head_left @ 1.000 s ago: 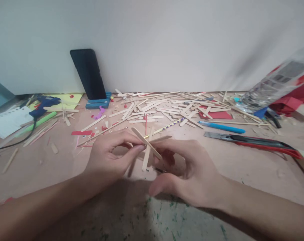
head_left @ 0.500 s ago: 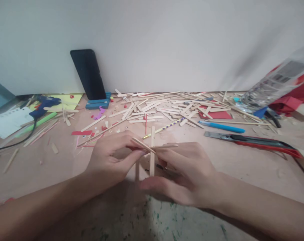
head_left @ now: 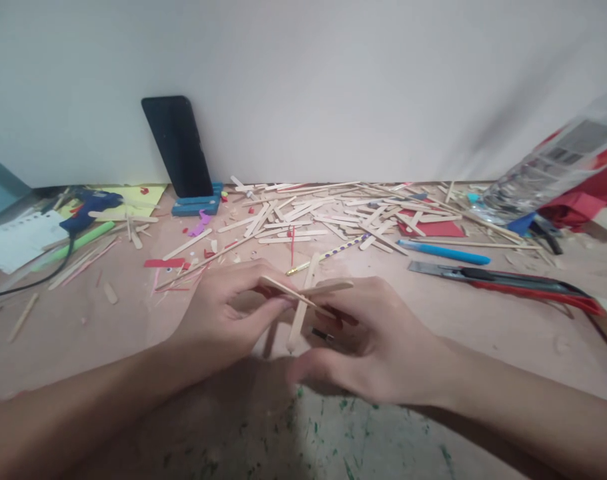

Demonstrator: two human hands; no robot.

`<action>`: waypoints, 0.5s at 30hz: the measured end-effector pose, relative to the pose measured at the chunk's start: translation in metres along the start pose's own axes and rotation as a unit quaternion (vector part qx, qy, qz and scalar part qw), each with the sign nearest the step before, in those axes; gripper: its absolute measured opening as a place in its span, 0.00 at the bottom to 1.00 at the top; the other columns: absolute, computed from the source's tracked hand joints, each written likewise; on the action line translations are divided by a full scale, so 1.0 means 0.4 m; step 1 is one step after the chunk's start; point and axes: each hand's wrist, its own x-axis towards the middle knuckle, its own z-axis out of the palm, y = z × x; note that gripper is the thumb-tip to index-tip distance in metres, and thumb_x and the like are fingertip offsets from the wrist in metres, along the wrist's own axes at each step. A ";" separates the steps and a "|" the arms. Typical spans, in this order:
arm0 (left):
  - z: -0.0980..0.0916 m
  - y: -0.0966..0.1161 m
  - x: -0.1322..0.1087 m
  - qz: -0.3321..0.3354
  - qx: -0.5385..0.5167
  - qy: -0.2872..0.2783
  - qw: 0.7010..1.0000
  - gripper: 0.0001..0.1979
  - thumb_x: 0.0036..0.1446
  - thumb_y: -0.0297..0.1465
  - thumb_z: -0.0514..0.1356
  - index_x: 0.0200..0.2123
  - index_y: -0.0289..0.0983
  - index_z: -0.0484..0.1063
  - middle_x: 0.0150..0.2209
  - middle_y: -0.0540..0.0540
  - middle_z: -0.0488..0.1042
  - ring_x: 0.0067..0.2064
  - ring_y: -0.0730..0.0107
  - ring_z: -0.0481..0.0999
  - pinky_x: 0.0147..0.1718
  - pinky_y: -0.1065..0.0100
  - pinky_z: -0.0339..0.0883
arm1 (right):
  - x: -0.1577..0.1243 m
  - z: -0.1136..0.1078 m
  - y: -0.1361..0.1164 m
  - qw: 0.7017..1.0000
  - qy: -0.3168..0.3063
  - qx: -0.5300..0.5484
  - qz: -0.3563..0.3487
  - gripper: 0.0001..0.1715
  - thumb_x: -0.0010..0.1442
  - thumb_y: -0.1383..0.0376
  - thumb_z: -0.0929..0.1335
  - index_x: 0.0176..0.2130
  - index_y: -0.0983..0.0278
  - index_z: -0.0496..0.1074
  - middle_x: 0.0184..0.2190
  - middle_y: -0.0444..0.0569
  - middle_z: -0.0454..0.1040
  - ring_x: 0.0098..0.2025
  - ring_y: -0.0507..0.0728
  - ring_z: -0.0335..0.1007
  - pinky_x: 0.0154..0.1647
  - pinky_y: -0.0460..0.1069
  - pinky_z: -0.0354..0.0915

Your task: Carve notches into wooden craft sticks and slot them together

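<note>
Between my hands is a crossed piece made of craft sticks [head_left: 297, 325], with several sticks meeting near its middle. My left hand [head_left: 233, 307] pinches one of its sticks between thumb and fingers at the left. My right hand [head_left: 378, 340] is at the right side of the piece, its thumb spread well away from the fingers. Its fingertips are close behind the stick ends; whether they touch is partly hidden. A small dark object [head_left: 323, 335] shows under the right fingers, too unclear to name. A gold and purple patterned strip [head_left: 328, 255] lies just beyond the piece.
Loose craft sticks [head_left: 293, 235] are piled along the wall. A phone [head_left: 177, 147] leans on a blue stand [head_left: 196, 203]. At right lie a utility knife [head_left: 503, 283], a blue pen [head_left: 443, 253] and a plastic bottle [head_left: 558, 160]. A blue glue gun [head_left: 91, 207] with its cord is at left.
The crossed stick piece has turned, its upright stick now leaning with the lower end to the left. My right fingers have shifted off the joint, while my left hand keeps its pinch.
</note>
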 end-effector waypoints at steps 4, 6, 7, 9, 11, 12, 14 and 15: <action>-0.001 0.000 0.000 0.004 -0.002 -0.003 1.000 0.07 0.60 0.25 0.68 0.35 0.46 0.81 0.34 0.53 0.84 0.35 0.66 0.84 0.37 0.66 0.79 | -0.001 0.007 0.007 0.998 0.025 -0.055 -0.031 0.24 0.57 0.54 0.80 0.27 0.62 0.67 0.20 0.37 0.59 0.22 0.49 0.52 0.23 0.48 0.50; -0.001 -0.003 -0.002 0.004 0.000 -0.008 1.000 0.07 0.61 0.26 0.68 0.35 0.46 0.81 0.34 0.53 0.85 0.36 0.65 0.84 0.39 0.65 0.79 | -0.004 0.012 0.014 0.995 0.036 -0.066 -0.070 0.23 0.61 0.55 0.78 0.27 0.62 0.67 0.20 0.37 0.62 0.22 0.49 0.54 0.24 0.48 0.53; -0.002 -0.004 -0.002 0.002 -0.003 -0.012 1.000 0.08 0.61 0.25 0.67 0.35 0.46 0.82 0.34 0.53 0.85 0.36 0.65 0.84 0.40 0.65 0.79 | -0.006 0.014 0.018 0.992 0.040 -0.070 -0.094 0.22 0.63 0.55 0.77 0.28 0.62 0.67 0.21 0.38 0.64 0.22 0.49 0.57 0.25 0.48 0.54; -0.003 -0.005 -0.003 -0.002 -0.012 -0.020 1.000 0.09 0.61 0.24 0.66 0.35 0.46 0.82 0.34 0.53 0.85 0.36 0.65 0.84 0.40 0.65 0.80 | -0.010 0.014 0.027 0.988 0.036 -0.077 -0.128 0.19 0.64 0.56 0.76 0.30 0.62 0.69 0.22 0.39 0.67 0.23 0.50 0.60 0.27 0.48 0.56; -0.004 -0.004 -0.002 -0.002 -0.024 -0.027 0.999 0.10 0.60 0.23 0.66 0.35 0.46 0.82 0.34 0.52 0.84 0.36 0.65 0.84 0.40 0.65 0.80 | -0.012 0.012 0.033 0.985 0.031 -0.076 -0.150 0.19 0.64 0.56 0.76 0.31 0.62 0.69 0.22 0.38 0.67 0.24 0.50 0.61 0.26 0.48 0.55; -0.004 -0.003 -0.001 -0.003 -0.031 -0.031 0.999 0.10 0.59 0.23 0.66 0.34 0.46 0.82 0.34 0.52 0.84 0.36 0.65 0.84 0.39 0.65 0.80 | -0.013 0.011 0.036 0.985 0.029 -0.071 -0.156 0.19 0.64 0.56 0.76 0.30 0.62 0.68 0.21 0.38 0.66 0.23 0.50 0.61 0.26 0.48 0.54; -0.004 0.000 0.001 -0.006 -0.048 -0.035 0.998 0.11 0.59 0.22 0.66 0.34 0.46 0.82 0.33 0.52 0.84 0.35 0.66 0.85 0.38 0.66 0.80 | -0.012 0.010 0.038 0.984 0.028 -0.056 -0.168 0.21 0.65 0.56 0.76 0.29 0.62 0.67 0.21 0.37 0.64 0.23 0.49 0.59 0.25 0.48 0.53; -0.004 0.001 0.001 -0.006 -0.058 -0.035 0.998 0.11 0.59 0.22 0.67 0.33 0.45 0.82 0.33 0.53 0.84 0.35 0.66 0.84 0.38 0.66 0.80 | -0.012 0.011 0.039 0.983 0.030 -0.047 -0.173 0.21 0.65 0.57 0.76 0.29 0.62 0.67 0.21 0.37 0.64 0.23 0.49 0.59 0.25 0.48 0.53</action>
